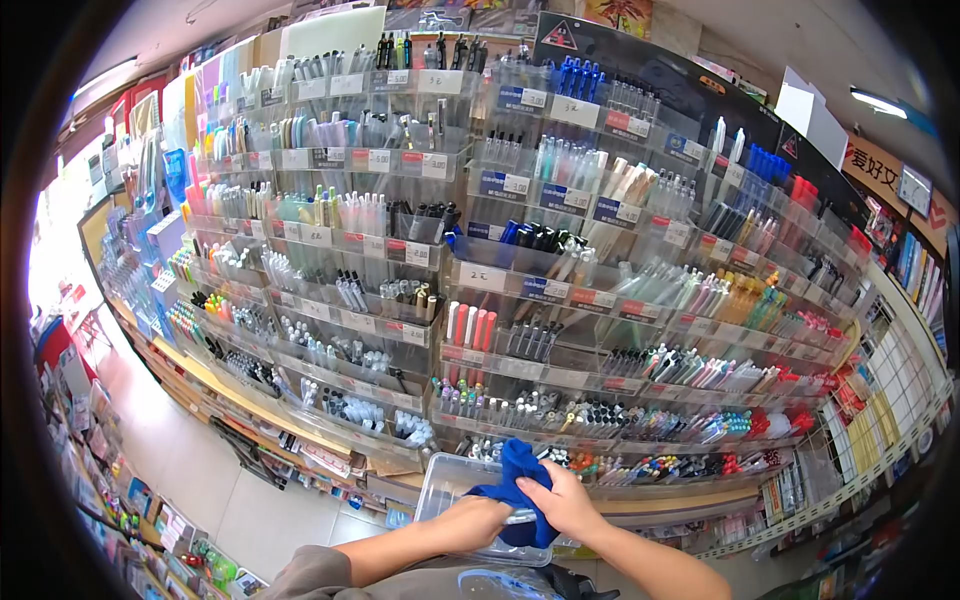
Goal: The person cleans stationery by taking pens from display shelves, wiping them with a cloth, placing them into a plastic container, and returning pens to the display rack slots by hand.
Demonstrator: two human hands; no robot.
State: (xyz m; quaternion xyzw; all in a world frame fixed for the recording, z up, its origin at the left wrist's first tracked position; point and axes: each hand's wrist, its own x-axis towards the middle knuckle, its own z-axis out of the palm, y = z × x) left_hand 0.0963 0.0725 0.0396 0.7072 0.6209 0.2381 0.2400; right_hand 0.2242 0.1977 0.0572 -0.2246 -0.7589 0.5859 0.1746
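Observation:
A blue cloth (522,470) is bunched up in front of my body, with my right hand (562,500) closed on it, thumb on top. My left hand (476,522) is curled just left of the cloth and touches it. A pale, clear piece (520,516) shows between my left fingers and the cloth; what exactly the left hand grips is hidden. Beneath both hands is a clear plastic box (432,492), its left side and near edge visible, the rest covered by my hands and the cloth.
A tall rack of clear shelves (480,277) filled with pens and price labels rises ahead. A wire grid panel (895,385) stands at the right. A wooden ledge (300,405) runs under the rack. Tiled floor (270,510) and more goods (170,530) lie at the left.

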